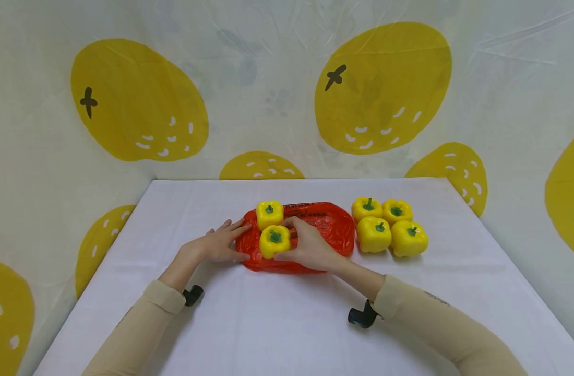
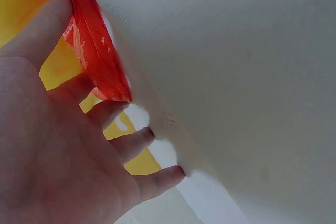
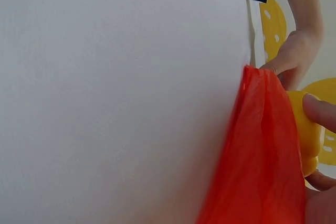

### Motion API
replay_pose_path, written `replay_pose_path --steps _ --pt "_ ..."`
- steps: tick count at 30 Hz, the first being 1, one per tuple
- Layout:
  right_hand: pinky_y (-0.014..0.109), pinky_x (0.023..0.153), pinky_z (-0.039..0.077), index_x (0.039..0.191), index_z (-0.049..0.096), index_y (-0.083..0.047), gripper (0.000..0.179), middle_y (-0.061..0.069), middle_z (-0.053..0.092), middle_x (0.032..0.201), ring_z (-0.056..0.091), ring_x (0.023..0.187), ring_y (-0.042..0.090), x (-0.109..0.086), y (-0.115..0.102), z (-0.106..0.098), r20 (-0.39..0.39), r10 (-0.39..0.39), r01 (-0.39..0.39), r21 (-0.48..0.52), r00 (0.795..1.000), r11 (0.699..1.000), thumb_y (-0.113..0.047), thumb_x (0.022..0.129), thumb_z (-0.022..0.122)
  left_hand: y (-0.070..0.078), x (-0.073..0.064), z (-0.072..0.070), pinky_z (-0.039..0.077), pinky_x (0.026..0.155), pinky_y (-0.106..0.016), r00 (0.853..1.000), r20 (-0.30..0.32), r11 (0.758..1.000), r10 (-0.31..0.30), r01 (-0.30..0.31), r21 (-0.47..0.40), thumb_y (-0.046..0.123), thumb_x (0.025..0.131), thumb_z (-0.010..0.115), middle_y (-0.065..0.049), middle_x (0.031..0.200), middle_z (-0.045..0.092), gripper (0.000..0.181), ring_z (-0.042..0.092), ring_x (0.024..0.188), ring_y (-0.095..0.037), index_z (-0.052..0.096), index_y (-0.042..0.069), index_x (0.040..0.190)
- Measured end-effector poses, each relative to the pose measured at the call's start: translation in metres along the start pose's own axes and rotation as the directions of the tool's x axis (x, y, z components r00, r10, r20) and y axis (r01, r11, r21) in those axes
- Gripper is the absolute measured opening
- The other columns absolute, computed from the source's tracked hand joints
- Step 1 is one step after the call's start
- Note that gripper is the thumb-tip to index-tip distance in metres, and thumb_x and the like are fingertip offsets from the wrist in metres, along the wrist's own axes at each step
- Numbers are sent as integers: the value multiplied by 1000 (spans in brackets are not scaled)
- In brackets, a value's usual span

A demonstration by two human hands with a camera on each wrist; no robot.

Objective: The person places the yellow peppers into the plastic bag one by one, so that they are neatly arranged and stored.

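A red plastic bag (image 1: 324, 237) with dark lettering lies flattened on the white table. My right hand (image 1: 310, 248) holds a yellow bell pepper (image 1: 274, 245) over the bag's left part, thumb on its near side and fingers at its far side. Right behind that one is another yellow bell pepper (image 1: 270, 214), also on the bag. At the bag's left edge rests my left hand (image 1: 219, 243), fingers spread and fairly straight. In the left wrist view its thumb and fingertips touch the red plastic (image 2: 100, 51). The right wrist view shows the held pepper (image 3: 307, 135) partly behind the bag.
Several yellow bell peppers (image 1: 373, 235) with green stems stand grouped on the table right of the bag. A pale curtain printed with large yellow fruit (image 1: 383, 89) hangs behind the table. Black wrist-worn devices (image 1: 362, 316) show below both sleeves.
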State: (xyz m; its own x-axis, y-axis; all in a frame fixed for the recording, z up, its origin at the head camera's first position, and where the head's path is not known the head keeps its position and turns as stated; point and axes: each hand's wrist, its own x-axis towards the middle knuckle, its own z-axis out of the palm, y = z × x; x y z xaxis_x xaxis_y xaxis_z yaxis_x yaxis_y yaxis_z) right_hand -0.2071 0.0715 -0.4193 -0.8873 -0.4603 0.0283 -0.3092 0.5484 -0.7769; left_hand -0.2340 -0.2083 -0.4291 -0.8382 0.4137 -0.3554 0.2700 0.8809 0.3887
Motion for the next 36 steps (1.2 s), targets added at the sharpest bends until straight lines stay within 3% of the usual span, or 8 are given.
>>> replay_pose_path --steps 16,36 --pt "42 101 51 141 49 -8 75 3 56 134 55 120 21 2 -5 14 -37 1 -2 -34 999 999 -30 82 89 -2 0 1 12 112 -78 1000 -2 1000 3 -3 9 55 89 73 -13 170 17 93 8 153 -48 30 20 164" --pt "40 98 53 141 49 -7 75 6 57 135 57 121 26 -2 -4 11 -32 -14 14 -28 999 1000 -32 82 89 -2 0 3 11 113 -77 1000 -15 1000 5 -5 -2 52 89 74 -13 170 19 93 8 153 -47 30 21 164"
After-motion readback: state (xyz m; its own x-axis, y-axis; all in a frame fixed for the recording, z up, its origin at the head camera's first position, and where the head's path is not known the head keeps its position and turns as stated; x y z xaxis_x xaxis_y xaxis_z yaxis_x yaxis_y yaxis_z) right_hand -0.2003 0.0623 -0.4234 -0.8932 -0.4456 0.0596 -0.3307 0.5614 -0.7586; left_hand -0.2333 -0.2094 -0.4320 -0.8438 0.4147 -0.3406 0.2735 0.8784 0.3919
